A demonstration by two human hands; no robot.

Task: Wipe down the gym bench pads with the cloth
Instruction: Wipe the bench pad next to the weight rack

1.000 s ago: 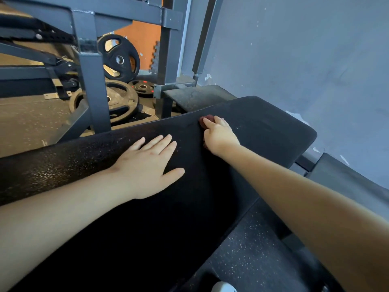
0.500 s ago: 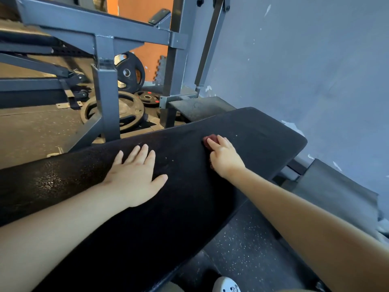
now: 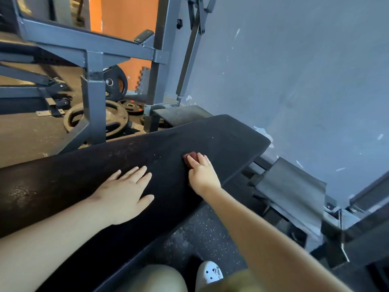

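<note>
**Mid-wipe on the long black pad**

The right hand [image 3: 202, 175] presses a small dark red cloth [image 3: 190, 156] onto the black bench pad [image 3: 221, 135], a little short of its far end. Its fingers [image 3: 203, 160] lie nearly straight over the wad; the thumb is hidden, so it may be hooking the cloth from beneath. The left hand [image 3: 124, 190] rests flat on the pad nearer the person, fingers spread and holding nothing, likely as a brace.

I'd judge the wiping under way. The dull speckled patch on the left looks undone, and so does the far end. The next stroke needs steady downward pressure along the pad.

A grey second pad [image 3: 290, 186] sits lower right, apparently untouched. The steel frame [image 3: 93, 98] and weight plates [image 3: 113, 116] crowd the far side, and the wall [image 3: 294, 70] closes in at the head.
</note>
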